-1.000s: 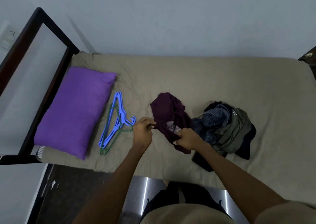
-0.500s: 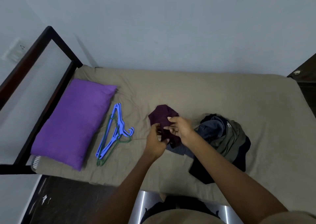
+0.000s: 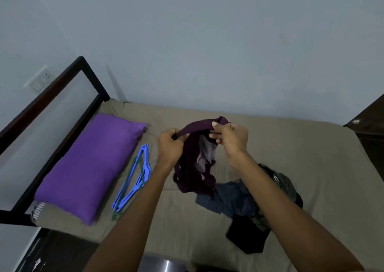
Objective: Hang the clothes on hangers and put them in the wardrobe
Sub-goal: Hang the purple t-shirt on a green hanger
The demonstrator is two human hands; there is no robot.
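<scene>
You have lifted the maroon garment (image 3: 193, 167) off the bed (image 3: 311, 157); left hand (image 3: 169, 147) and right hand (image 3: 233, 138) each pinch its top edge, ready for the hangers (image 3: 135, 180).

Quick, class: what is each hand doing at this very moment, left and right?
Left hand: closed, gripping the top edge of the maroon garment.
Right hand: closed, pinching the same garment's top edge, holding it above the bed.
</scene>
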